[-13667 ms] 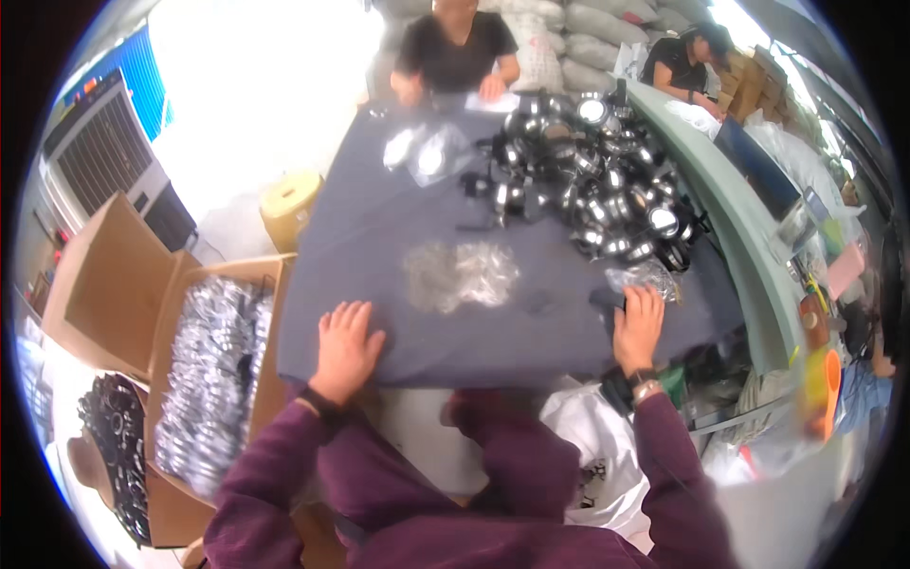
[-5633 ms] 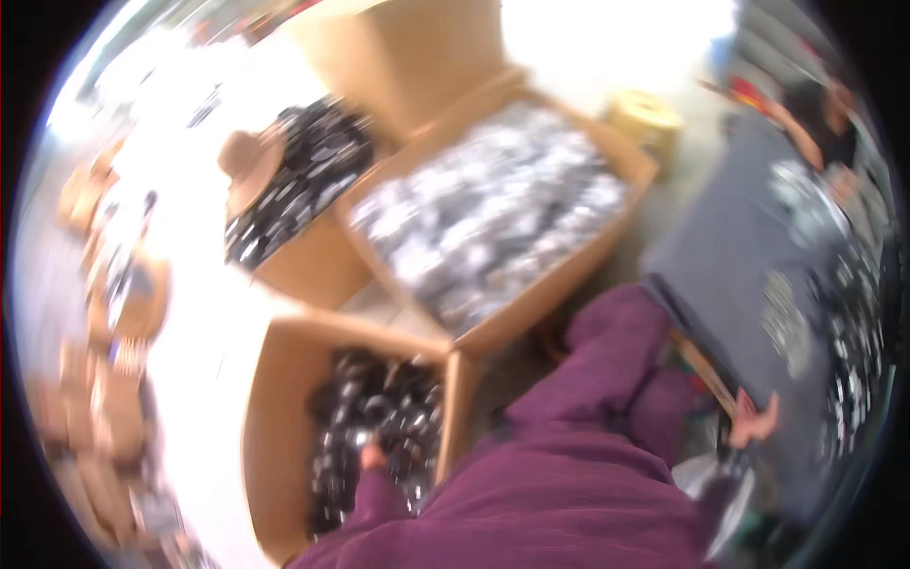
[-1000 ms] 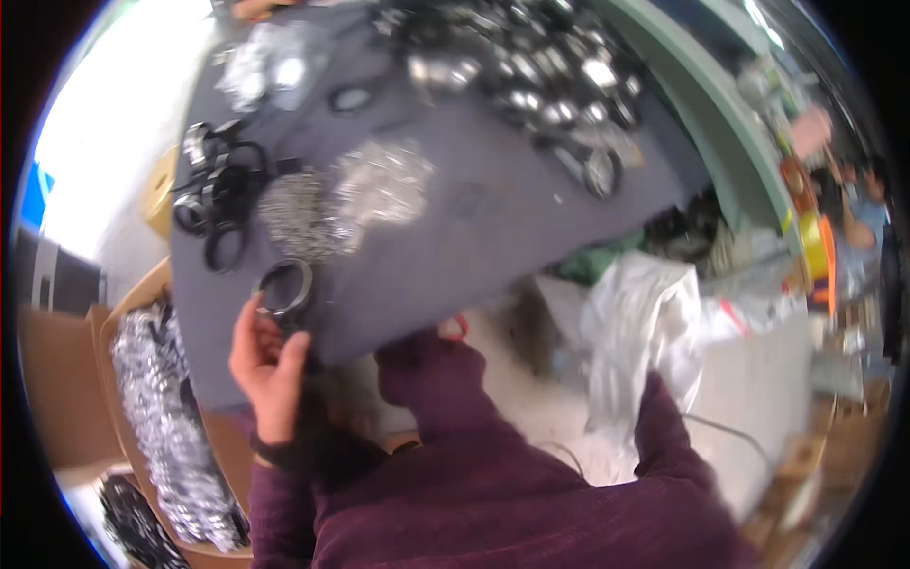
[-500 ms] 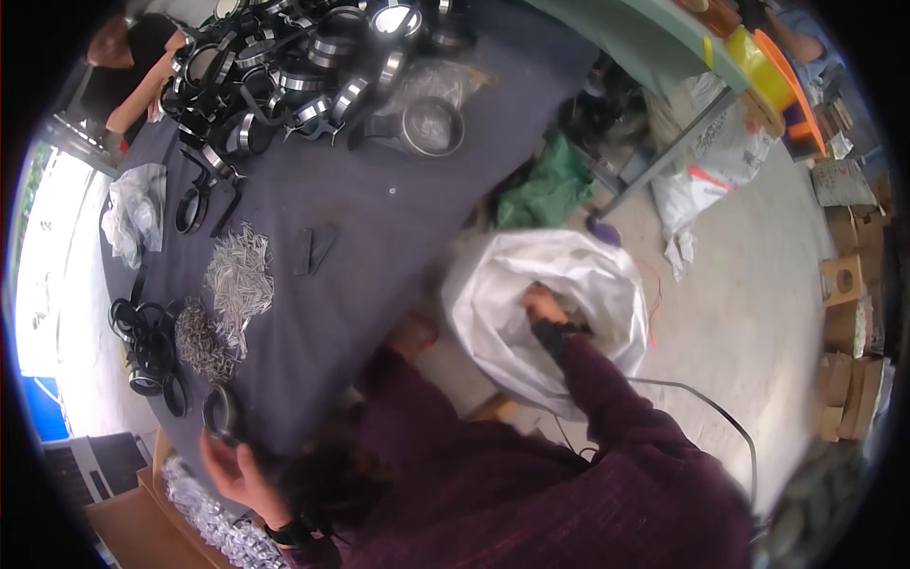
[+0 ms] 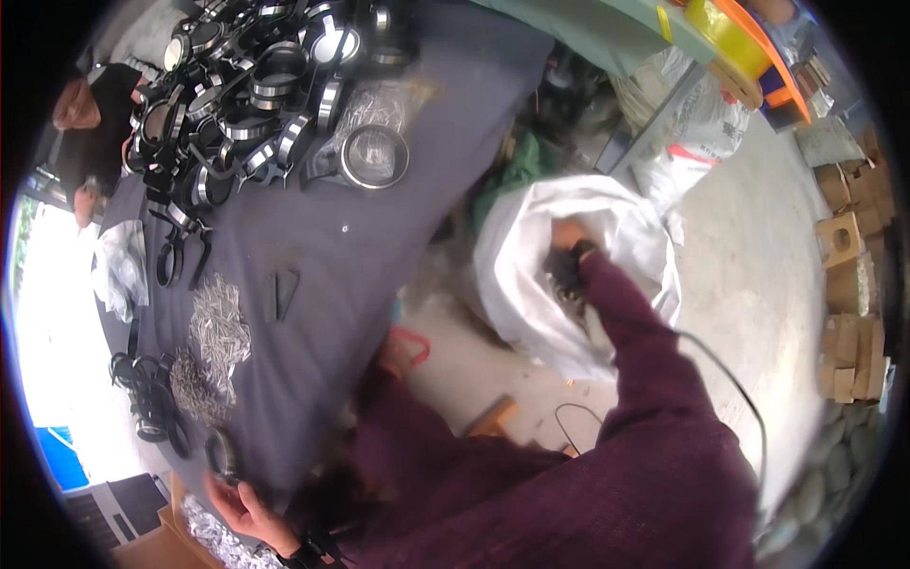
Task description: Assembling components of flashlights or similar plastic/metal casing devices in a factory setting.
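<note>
Two hands, well apart. Left hand point(image 5: 248, 517) is at the table's near-left corner, thumb and fingers around the lower part of a black ring point(image 5: 231, 465); looks like a light hold, ring standing tilted over the cloth. Right hand point(image 5: 569, 233) is down inside the white sack point(image 5: 517, 318), by some dark pieces point(image 5: 569, 292); fingers are hidden, so can't tell if they're closed on anything.

Step in hand, my read: reaching into the sack while the left keeps the ring. Next move calls for lifting the right hand clear of the sack's floppy rim, and a steady left.

Edges: gray table point(image 5: 327, 351) ends between hands and runs diagonally; sack sits off it, right side. Metal pins point(image 5: 220, 327) and a darker heap of small parts point(image 5: 197, 389) lie just beyond the ring, so a leftward sweep risks scattering them. Mid-table is open cloth around two black strips point(image 5: 275, 296). Big ring pile point(image 5: 275, 95) crowds the far end. Cable point(image 5: 725, 365) loops right of the sleeve; watch for snags.
</note>
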Action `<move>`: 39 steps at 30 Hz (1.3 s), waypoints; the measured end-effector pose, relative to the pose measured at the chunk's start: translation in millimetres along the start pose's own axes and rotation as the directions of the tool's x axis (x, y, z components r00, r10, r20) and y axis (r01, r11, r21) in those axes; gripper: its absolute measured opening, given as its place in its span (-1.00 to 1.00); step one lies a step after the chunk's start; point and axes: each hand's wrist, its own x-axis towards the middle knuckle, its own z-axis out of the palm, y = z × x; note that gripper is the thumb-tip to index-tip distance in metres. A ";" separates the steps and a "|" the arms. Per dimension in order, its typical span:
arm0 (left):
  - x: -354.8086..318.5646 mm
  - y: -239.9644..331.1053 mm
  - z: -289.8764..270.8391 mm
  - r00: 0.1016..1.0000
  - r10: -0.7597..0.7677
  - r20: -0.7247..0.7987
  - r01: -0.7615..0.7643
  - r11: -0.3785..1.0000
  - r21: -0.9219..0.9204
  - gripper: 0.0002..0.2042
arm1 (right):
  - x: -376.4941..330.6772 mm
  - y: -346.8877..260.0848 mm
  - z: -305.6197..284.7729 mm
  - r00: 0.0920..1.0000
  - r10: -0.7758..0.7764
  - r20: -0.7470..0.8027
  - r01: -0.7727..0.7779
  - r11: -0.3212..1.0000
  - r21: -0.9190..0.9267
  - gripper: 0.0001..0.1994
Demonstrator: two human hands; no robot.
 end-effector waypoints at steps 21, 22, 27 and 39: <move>-7.5 8.5 -14.1 0.986 -0.162 -0.027 0.164 0.977 0.136 -0.56 | -36.0 -80.8 106.7 0.799 0.382 0.465 -0.425 0.905 -0.013 -0.38; -5.3 20.8 -9.0 0.987 -0.157 -0.011 0.156 0.967 0.202 -0.56 | -39.7 -82.0 102.6 0.769 0.392 0.505 -0.425 0.904 -0.055 -0.38; 1.4 35.4 3.1 0.992 -0.124 -0.012 0.122 0.955 0.270 -0.54 | -45.3 -77.1 94.0 0.739 0.389 0.550 -0.421 0.904 -0.074 -0.37; -4.1 12.7 -6.1 0.984 -0.162 -0.073 0.174 0.961 0.213 -0.59 | -37.6 -95.7 100.2 0.804 0.338 0.488 -0.414 0.909 0.052 -0.36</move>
